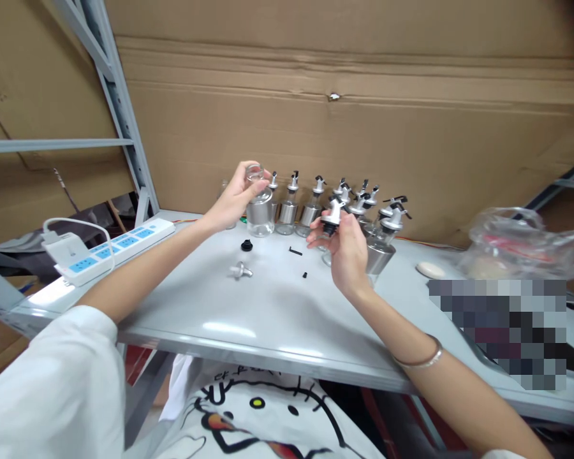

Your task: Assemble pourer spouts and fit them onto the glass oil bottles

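Note:
My left hand (243,191) grips the neck of a glass bottle (261,213) with a silver band; its mouth has no spout. In my right hand (347,252) is a pour spout (335,210), silver with a black base, pinched between thumb and fingers and apart from the bottle. On the table between and below the hands lie a black stopper (247,245), a silver spout piece (242,271), a thin black lever (295,251) and a tiny black part (305,275). Close by my right hand stands a bottle fitted with a spout (381,252).
Several spouted bottles (289,210) stand along the cardboard wall (316,127). A power strip (124,248) with a white plug lies at the left. On the right are a clear plastic bag (516,245), a pale oval object (430,270) and a pixelated area. The grey table (268,312) has a raised front edge.

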The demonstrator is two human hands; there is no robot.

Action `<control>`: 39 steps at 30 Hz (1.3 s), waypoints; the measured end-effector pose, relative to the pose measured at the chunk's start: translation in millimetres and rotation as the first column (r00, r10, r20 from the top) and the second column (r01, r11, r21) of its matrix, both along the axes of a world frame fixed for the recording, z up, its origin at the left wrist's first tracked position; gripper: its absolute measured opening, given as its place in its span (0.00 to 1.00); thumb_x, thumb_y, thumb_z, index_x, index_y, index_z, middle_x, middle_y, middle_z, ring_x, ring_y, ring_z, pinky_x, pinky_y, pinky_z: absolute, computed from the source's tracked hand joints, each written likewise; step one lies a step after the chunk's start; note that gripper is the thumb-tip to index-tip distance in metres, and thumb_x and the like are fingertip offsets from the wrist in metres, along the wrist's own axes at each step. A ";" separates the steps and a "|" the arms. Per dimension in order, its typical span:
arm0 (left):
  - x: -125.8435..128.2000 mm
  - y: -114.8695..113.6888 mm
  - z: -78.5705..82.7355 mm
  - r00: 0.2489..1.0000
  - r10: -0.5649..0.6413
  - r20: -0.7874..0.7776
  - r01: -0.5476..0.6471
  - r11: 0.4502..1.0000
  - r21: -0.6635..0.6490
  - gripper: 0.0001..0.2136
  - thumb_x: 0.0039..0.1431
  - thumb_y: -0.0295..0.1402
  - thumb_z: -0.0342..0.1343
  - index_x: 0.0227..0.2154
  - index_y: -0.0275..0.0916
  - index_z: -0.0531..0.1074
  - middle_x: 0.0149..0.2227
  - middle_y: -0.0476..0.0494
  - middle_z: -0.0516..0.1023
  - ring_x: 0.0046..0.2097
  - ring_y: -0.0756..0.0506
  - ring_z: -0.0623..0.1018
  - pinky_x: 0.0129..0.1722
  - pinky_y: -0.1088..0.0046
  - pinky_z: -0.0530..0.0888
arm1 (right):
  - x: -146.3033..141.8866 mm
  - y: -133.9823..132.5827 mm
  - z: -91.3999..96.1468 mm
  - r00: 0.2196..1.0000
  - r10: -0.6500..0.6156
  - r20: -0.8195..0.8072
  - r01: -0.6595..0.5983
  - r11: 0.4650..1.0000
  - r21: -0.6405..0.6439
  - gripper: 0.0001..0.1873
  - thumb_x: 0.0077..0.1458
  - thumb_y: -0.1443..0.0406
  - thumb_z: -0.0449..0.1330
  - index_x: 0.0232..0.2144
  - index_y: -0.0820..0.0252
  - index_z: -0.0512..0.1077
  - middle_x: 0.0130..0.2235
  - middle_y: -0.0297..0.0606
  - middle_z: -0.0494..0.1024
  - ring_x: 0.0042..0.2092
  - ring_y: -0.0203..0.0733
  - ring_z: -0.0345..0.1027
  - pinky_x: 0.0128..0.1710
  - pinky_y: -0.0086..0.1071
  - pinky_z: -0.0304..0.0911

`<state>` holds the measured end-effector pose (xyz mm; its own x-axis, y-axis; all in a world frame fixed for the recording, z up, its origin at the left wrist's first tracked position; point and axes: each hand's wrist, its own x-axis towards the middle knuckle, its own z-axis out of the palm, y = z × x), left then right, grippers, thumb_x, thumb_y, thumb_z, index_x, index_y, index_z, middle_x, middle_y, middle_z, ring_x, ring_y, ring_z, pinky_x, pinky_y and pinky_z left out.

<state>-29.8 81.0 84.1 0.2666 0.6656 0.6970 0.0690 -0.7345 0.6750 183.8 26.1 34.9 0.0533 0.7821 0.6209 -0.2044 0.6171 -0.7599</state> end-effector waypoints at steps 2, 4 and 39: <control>-6.7 27.9 -11.3 0.994 0.106 -0.033 -0.108 0.993 -0.043 0.13 0.62 0.37 0.50 0.47 0.40 0.58 0.51 0.41 0.68 0.53 0.43 0.71 0.55 0.59 0.64 | -0.1 0.5 -1.6 0.999 0.012 0.039 -0.012 1.000 -0.009 0.19 0.55 0.46 0.52 0.37 0.53 0.67 0.33 0.38 0.73 0.28 0.40 0.69 0.24 0.36 0.66; -10.6 53.8 -25.9 0.978 0.200 -0.063 -0.206 0.972 -0.114 0.12 0.62 0.33 0.48 0.47 0.39 0.58 0.52 0.38 0.69 0.53 0.44 0.71 0.55 0.60 0.64 | 0.4 0.6 -1.8 0.997 0.015 0.073 -0.014 1.000 -0.015 0.19 0.54 0.46 0.54 0.37 0.53 0.66 0.34 0.38 0.73 0.28 0.40 0.69 0.24 0.35 0.66; 16.7 -65.5 -82.2 0.800 0.354 -0.485 -0.054 0.847 0.528 0.28 0.58 0.52 0.50 0.53 0.38 0.55 0.48 0.35 0.72 0.43 0.42 0.74 0.42 0.63 0.69 | -3.7 -1.2 -13.9 0.858 0.119 0.499 -0.089 0.992 -0.084 0.22 0.51 0.48 0.58 0.23 0.60 0.72 0.24 0.33 0.71 0.29 0.36 0.64 0.31 0.31 0.63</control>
